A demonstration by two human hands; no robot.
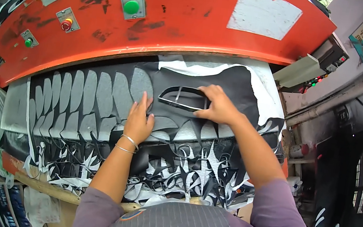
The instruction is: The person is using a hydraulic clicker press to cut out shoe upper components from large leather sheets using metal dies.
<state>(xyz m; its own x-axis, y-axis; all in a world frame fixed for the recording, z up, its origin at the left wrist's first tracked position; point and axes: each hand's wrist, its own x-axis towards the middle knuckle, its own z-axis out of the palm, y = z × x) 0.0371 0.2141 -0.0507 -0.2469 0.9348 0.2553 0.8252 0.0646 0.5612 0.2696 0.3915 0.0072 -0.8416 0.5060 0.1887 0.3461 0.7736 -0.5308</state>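
Note:
My right hand [219, 104] grips the right end of a cutting die [178, 95], a long metal outline with a crossbar, pointed at its left end. The die rests on a black leather-like sheet [240, 85] with a white underside. Flat on the sheet's cut area, just left of the die, lies my left hand [138, 121], fingers stretched out and holding nothing. Under and beside its fingertips is a grey sole-shaped area [141, 83]. Similar long grey shapes [105, 92] run leftward in a row, with shorter ones below them.
Behind the sheet stands an orange machine beam [177, 22] with a green button [131, 7] and a red knob [66, 24]. Tangled black and white scraps [190, 176] cover the near side. A wooden bar [48, 187] runs along the front edge. Pipes [335, 100] line the right wall.

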